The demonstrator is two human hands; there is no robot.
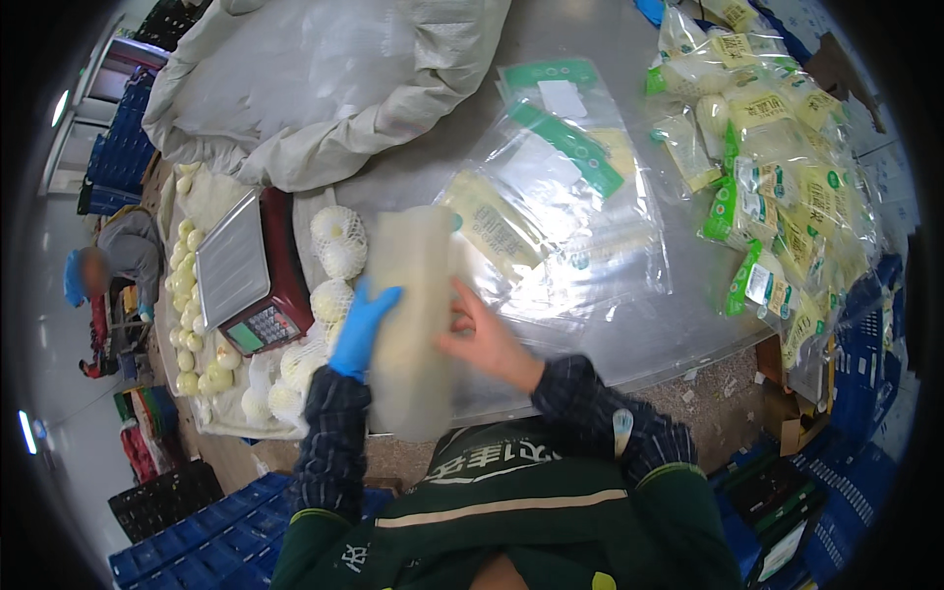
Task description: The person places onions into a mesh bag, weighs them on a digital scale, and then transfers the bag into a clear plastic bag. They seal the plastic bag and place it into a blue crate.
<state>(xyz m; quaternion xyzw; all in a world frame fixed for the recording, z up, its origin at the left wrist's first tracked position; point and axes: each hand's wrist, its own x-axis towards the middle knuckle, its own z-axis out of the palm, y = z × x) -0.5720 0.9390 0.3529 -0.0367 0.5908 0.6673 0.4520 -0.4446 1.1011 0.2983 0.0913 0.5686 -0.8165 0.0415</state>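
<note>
My left hand [361, 324], in a blue glove, is at the left side of a long, whitish, translucent foam sleeve or bag [413, 324], blurred by motion. Bare, my right hand [483, 335] is at its right side, fingers bent; whether they grip it cannot be told. Left of the hands lie onions in white foam nets [338, 243], beside a dark red digital scale [269, 295] with a metal pan. Peeled onions [184, 280] line the far side of the scale. Flat clear printed plastic bags [568, 214] are spread right of my hands.
Filled, sealed bags [789, 184] are heaped at the table's right. A large white woven sack [324, 81] covers the back left. Blue crates [214, 538] stand below the table's edge, and more [863, 332] at the right. A person [129, 251] bends over at the far left.
</note>
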